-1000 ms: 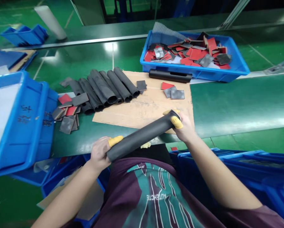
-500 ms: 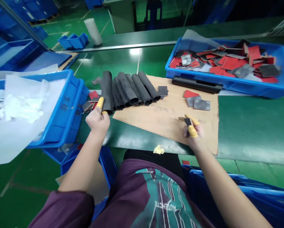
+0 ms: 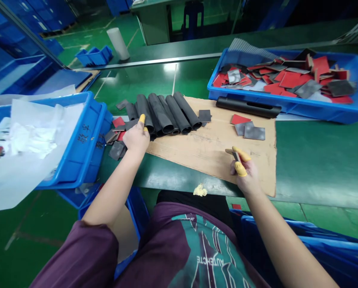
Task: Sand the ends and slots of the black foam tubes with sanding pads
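Note:
My left hand [image 3: 136, 138], with yellow covers on its fingertips, is closed on the near end of a black tube [image 3: 143, 107]. That tube lies against the left end of a row of several similar black tubes [image 3: 179, 114]. Over the right part of the cardboard sheet [image 3: 203, 146], my right hand [image 3: 246, 172] pinches a small dark flat pad [image 3: 236, 156], seen nearly edge-on, between covered fingers. Loose red and grey pads [image 3: 247, 130] lie beyond that hand. More dark and red pads [image 3: 117, 150] lie left of and under my left hand.
A blue bin [image 3: 289, 104] full of red and grey pads stands at the back right. In front of it lies a black tube with a slot [image 3: 247, 107]. Stacked blue bins [image 3: 86, 138] with white sheeting stand left. A yellow scrap [image 3: 200, 190] sits at the table's front edge.
My left hand has moved right, bringing the black tube from a raised position down against the row. My right hand stays nearly in place, its small pad turned more edge-on.

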A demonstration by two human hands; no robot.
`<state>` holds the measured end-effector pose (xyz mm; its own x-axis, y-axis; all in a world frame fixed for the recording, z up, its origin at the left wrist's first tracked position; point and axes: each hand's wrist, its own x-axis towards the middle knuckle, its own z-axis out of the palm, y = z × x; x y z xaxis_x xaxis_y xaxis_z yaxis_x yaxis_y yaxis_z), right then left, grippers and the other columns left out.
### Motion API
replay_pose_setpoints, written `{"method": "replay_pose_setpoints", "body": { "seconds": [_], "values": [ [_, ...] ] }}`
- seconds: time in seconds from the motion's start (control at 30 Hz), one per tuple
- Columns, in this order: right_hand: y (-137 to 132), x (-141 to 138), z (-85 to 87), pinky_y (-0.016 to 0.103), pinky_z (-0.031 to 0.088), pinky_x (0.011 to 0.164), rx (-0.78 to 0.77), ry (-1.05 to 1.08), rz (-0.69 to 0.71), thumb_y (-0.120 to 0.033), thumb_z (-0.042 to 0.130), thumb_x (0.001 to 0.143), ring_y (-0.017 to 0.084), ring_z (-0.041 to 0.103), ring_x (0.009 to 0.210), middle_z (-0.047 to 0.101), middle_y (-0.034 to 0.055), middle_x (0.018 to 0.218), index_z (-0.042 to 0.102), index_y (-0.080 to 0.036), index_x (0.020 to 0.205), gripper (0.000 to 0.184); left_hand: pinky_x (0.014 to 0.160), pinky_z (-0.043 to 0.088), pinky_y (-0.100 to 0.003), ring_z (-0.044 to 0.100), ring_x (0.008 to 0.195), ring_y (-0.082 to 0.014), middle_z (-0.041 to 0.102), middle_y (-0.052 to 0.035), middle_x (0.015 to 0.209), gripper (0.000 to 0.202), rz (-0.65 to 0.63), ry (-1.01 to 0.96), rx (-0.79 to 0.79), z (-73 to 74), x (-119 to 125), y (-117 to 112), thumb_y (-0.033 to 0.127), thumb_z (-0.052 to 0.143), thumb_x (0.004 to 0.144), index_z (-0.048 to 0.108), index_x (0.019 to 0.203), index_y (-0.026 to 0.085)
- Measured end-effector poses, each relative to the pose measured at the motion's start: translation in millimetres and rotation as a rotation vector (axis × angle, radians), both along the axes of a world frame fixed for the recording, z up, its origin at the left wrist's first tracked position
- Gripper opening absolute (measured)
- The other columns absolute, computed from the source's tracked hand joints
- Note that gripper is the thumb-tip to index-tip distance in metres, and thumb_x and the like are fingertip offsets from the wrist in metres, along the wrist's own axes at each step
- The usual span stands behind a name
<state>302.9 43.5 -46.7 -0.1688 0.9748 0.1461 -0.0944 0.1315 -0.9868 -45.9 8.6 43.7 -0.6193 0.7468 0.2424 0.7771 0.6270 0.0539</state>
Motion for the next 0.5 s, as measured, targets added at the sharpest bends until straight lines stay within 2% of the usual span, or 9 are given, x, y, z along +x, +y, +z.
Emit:
{"method": "replay_pose_setpoints", "body": {
  "seconds": [0.17,0.3,0.43,0.5],
  "values": [
    [-1.2,1.6,-0.1,0.027,0.046,0.044,0.003,-0.034,0.005,-0.057,0.073,0.079,0.009,0.046,0.053,0.070,0.0107,0.119,0.065,-0.026,0.122,0.053,0.081,0.051,-0.040,0.071,0.104,-0.0361,0.074,-0.0200,0.117,0.054,-0.018,-0.071,-0.089,4.8,16.5,5.8,0.028,0.047,0.088,0.061,0.138,0.013],
    [-2.2,2.5,-2.1,0.029,0.049,0.046,0.023,-0.078,0.002,-0.056,0.072,0.080,0.010,0.049,0.055,0.070,0.0121,0.122,0.063,-0.026,0.124,0.054,0.083,0.052,-0.042,0.071,0.103,-0.0374,0.076,-0.0191,0.113,0.058,-0.011,-0.128,-0.042,8.4,15.7,2.8,0.031,0.056,0.085,0.059,0.140,0.016],
    [-0.3,2.9,-8.4,0.033,0.055,0.052,0.092,-0.137,-0.015,-0.055,0.069,0.084,0.015,0.061,0.065,0.070,0.0125,0.122,0.063,-0.026,0.127,0.053,0.080,0.053,-0.041,0.072,0.090,-0.0338,0.078,-0.0154,0.099,0.065,0.035,-0.187,0.150,1.9,21.4,-18.9,0.040,0.063,0.082,0.057,0.142,0.017],
    [1.5,2.8,-12.0,0.037,0.060,0.062,0.125,-0.165,-0.018,-0.055,0.068,0.085,0.020,0.068,0.080,0.070,0.0124,0.123,0.062,-0.026,0.129,0.053,0.078,0.053,-0.037,0.069,0.079,-0.0263,0.076,-0.0099,0.091,0.064,-0.059,-0.263,0.317,-9.0,34.1,-29.9,0.041,0.064,0.082,0.057,0.141,0.018]
  ]
}}
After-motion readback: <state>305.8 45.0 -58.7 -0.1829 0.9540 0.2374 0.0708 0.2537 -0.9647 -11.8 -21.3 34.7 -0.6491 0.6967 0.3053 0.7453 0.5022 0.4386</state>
